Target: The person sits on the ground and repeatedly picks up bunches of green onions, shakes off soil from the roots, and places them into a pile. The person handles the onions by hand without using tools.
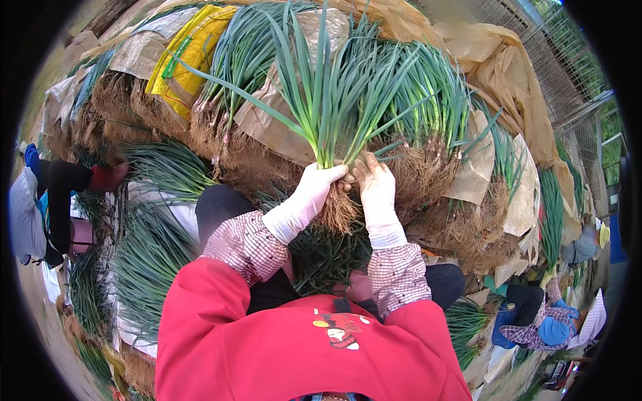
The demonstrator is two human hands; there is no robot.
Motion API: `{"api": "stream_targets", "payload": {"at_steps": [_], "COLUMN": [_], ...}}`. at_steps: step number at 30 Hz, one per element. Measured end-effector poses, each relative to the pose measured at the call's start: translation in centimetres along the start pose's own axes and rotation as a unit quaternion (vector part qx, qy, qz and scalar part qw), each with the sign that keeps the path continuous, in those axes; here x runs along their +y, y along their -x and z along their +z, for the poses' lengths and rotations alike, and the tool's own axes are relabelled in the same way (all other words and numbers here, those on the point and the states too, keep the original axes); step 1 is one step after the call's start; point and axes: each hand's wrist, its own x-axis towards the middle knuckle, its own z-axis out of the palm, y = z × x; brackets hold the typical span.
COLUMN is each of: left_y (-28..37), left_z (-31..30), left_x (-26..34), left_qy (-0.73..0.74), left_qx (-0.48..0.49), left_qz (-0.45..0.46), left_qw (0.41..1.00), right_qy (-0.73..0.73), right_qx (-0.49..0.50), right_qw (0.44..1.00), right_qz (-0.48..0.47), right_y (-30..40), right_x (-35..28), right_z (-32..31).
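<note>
In the middle of the head view my left hand (pixel 317 188), in a pale glove or sleeve, is closed around the stem bases of a bunch of leafy green allium plants (pixel 321 115). Their long leaves fan upward, and a tangle of brown roots (pixel 339 210) hangs below the grip. Close beside it, my right hand (pixel 373 180) has its fingers bent in at the right edge of the bunch, by the stem bases. Whether it pinches a leaf or stem there is hidden.
Rooted allium bundles (pixel 426 90) lie in a curved row ahead, partly under brown sheets (pixel 469 165) and a yellow sack (pixel 193 55). Leafy bunches (pixel 150 260) lie on white sheeting at left. Loose leaves (pixel 331 255) lie between my legs. Other people (pixel 541 321) are at right and left.
</note>
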Motion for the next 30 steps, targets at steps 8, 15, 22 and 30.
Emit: {"api": "stream_targets", "payload": {"at_steps": [8, 15, 22, 30], "left_y": [-0.7, -0.3, 0.8, 0.7], "left_z": [-3.1, -2.7, -1.1, -0.7], "left_x": [2.0, 1.1, -0.6, -1.3], "left_qy": [0.059, 0.094, -0.013, -0.015], "left_qx": [0.056, -0.107, 0.056, 0.002], "left_qz": [0.029, -0.124, 0.003, 0.007], "left_qw": [0.996, 0.982, 0.998, 1.0], "right_qy": [-0.115, 0.098, 0.36, 0.353], "right_qx": [0.108, -0.229, -0.085, -0.042], "right_qw": [0.974, 0.96, 0.929, 0.935], "right_qz": [-0.162, 0.125, 0.011, -0.018], "right_y": [2.7, -0.2, 0.2, 1.0], "right_x": [-7.3, -3.5, -1.0, -2.1], "right_z": [-1.1, -1.4, 1.0, 0.9]}}
